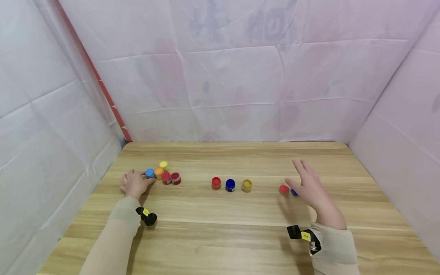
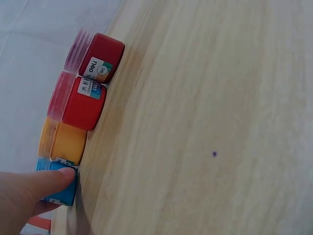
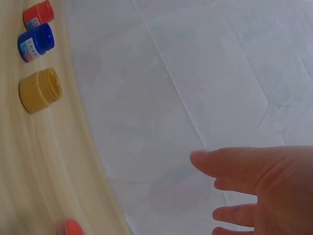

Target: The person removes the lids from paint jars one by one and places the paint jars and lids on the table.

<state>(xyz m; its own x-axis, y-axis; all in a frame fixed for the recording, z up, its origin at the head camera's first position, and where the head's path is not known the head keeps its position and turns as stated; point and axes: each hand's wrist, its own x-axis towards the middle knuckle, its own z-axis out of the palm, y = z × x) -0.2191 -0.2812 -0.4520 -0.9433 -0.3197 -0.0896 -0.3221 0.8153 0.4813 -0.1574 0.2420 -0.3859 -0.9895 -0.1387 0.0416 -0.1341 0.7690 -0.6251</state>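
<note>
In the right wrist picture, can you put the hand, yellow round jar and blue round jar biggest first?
Right hand
Yellow round jar
Blue round jar
Being nearer may make the yellow one look bigger.

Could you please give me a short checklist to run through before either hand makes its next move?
1. Left hand has a hold on the light-blue jar: ok, thumb and finger pinch it.
2. Clearance around that jar: not ok, the orange jar stands close beside it, apparently touching.
3. Right hand free: ok, fingers extended, nothing visibly held.
4. Lids on the middle red jar, dark-blue jar and ochre jar: not ok, all three are open.
5. Ochre jar's lid located: cannot tell; none shows, though the right hand may hide it.
</note>
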